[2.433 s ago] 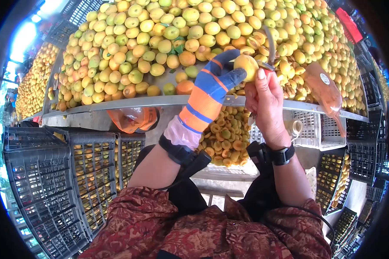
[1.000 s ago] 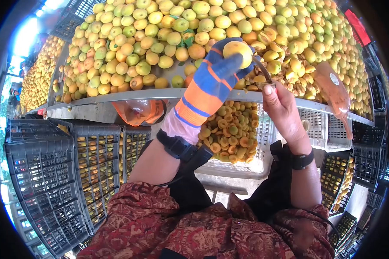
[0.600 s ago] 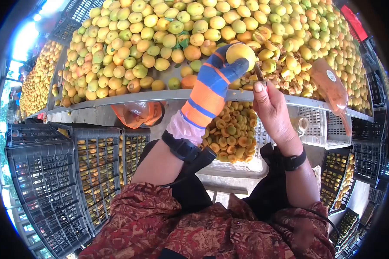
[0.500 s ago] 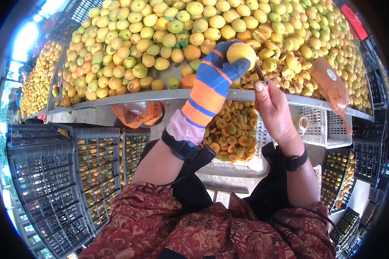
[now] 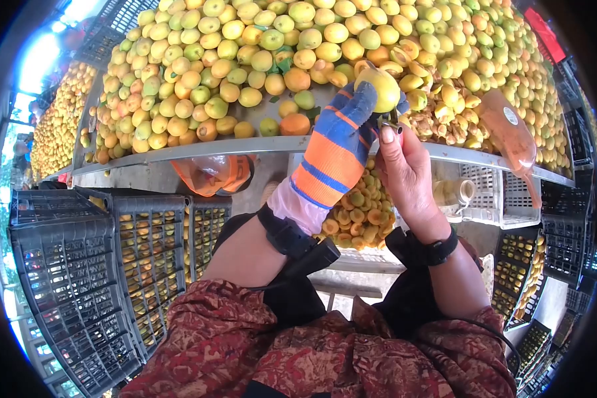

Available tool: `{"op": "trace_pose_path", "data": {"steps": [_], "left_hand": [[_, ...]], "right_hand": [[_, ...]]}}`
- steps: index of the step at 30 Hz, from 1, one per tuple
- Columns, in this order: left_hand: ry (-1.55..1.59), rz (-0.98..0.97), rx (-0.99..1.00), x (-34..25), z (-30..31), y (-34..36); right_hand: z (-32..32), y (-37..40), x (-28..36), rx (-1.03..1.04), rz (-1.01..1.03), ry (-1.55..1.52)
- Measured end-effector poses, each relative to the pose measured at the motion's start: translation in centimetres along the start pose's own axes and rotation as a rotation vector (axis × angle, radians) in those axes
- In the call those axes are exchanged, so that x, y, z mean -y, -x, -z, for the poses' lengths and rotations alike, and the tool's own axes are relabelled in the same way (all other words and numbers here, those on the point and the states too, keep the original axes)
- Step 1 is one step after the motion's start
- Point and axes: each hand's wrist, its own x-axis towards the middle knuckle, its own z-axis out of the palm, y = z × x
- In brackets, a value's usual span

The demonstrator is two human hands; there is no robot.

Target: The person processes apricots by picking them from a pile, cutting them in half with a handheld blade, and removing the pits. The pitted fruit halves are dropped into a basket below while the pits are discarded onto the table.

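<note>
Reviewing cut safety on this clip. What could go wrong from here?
1. The blade sits between the bare right hand and the gloved left hand; a slip may nick the unprotected thumb.
2. The apricot is pinched only by the glove's fingertips, so it might drop toward the crate of halves below.

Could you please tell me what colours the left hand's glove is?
The glove is blue with orange bands, clearest in the head view.

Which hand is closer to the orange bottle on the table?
Right. The right hand, pinching a knife, sits left of the orange bottle; the gloved left hand is farther left, holding a yellow fruit.
</note>
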Motion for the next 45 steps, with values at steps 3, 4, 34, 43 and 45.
{"op": "trace_pose_path", "data": {"steps": [3,4,34,43,45], "left_hand": [[-0.037,-0.011,0.015,-0.2,0.3,0.1],[-0.034,-0.017,0.015,-0.3,0.5,-0.1],[-0.033,-0.322,-0.276,1.1,-1.3,-1.5],[-0.659,-0.617,-0.354,0.9,-2.0,-2.4],[-0.743,-0.685,-0.341,1.0,-1.8,-2.7]], "right_hand": [[-0.7,0.2,0.3,-0.025,-0.015,-0.012],[-0.8,0.4,0.4,-0.028,-0.021,-0.037],[-1.2,-2.7,0.9,-0.208,0.397,0.304],[-2.3,-2.9,1.0,-0.165,0.102,-0.307],[-2.0,-2.8,1.1,-0.162,0.043,-0.365]]}}
